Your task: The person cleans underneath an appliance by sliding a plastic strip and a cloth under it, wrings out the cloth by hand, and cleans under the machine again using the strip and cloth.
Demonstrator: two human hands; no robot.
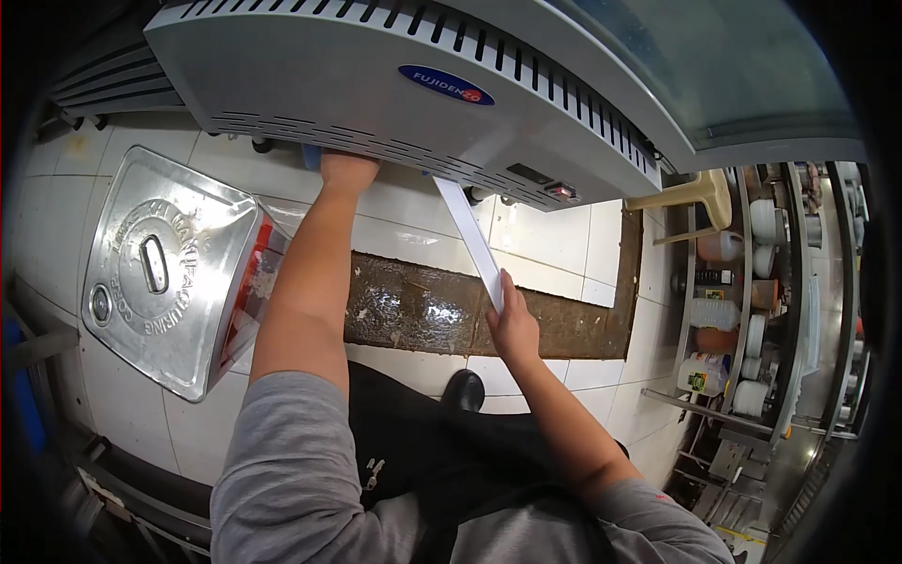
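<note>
My right hand (514,324) is closed around the near end of a long, flat white strip (467,235). The strip's far end meets the lower edge of a grey Fujidenzo freezer (310,85); whether it continues beneath cannot be seen. My left hand (349,171) reaches in at the freezer's underside, its fingers hidden by the cabinet. Beside that wrist a bit of something blue (311,156) shows, too little to name.
A large square metal tin (188,254) lies on the white tiles at left. A wet, dark floor strip (413,305) crosses below the freezer. At right are a cream plastic stool (700,195) and metal shelves with stacked dishes (752,395) and bottles. My black shoe (463,390) is below.
</note>
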